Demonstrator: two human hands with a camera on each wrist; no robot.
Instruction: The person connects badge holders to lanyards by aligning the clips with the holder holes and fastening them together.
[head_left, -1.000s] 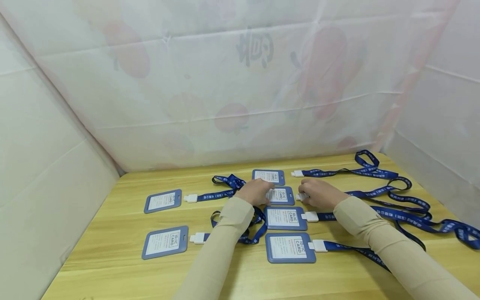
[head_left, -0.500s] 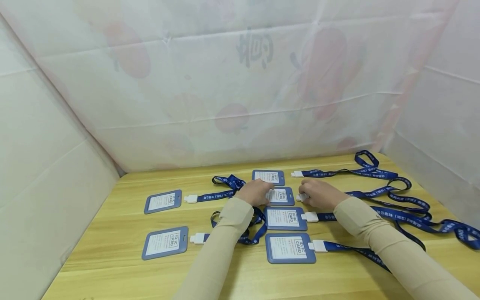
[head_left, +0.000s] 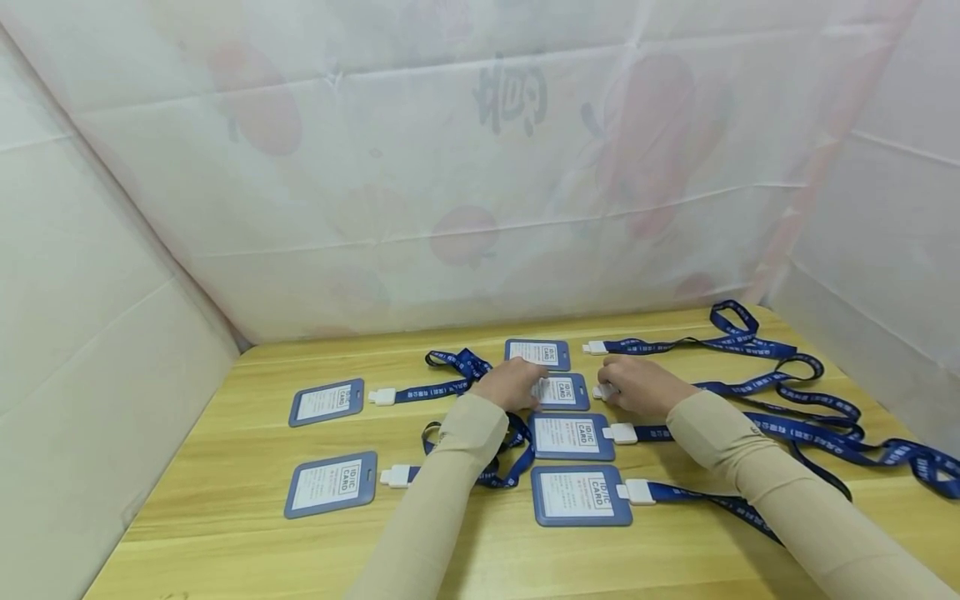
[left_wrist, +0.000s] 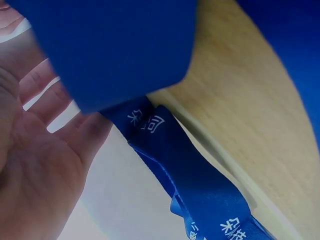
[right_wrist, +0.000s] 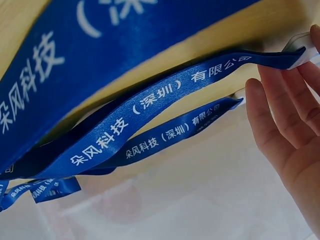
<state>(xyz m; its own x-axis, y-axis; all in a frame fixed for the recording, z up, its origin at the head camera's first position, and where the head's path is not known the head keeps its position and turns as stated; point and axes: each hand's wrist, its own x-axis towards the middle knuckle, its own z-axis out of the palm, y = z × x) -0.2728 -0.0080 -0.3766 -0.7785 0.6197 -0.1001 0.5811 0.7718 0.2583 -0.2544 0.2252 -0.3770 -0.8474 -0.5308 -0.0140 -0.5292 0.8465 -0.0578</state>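
My left hand (head_left: pixel 512 383) grips the left end of a blue badge holder (head_left: pixel 568 392) lying second from the back in the right column; its card reads "ID/IC CARD". Just right of that holder, my right hand (head_left: pixel 642 388) pinches the white clip (head_left: pixel 603 392) of a printed blue lanyard (head_left: pixel 720 388). A small gap shows between clip and holder. In the right wrist view, thumb and fingers close on the white clip (right_wrist: pixel 301 56), with its strap (right_wrist: pixel 150 102) trailing left. A twisted strap (left_wrist: pixel 185 160) passes beside the left hand in the left wrist view.
Nearer me are two badge holders (head_left: pixel 572 437) (head_left: pixel 581 496) joined to lanyards. Behind lies another holder (head_left: pixel 537 354), apart from its lanyard (head_left: pixel 675 344). Two more holders (head_left: pixel 326 402) (head_left: pixel 330 485) lie left, each facing a white clip (head_left: pixel 382 397). Cloth (head_left: pixel 480 167) walls in the wooden table (head_left: pixel 247 558).
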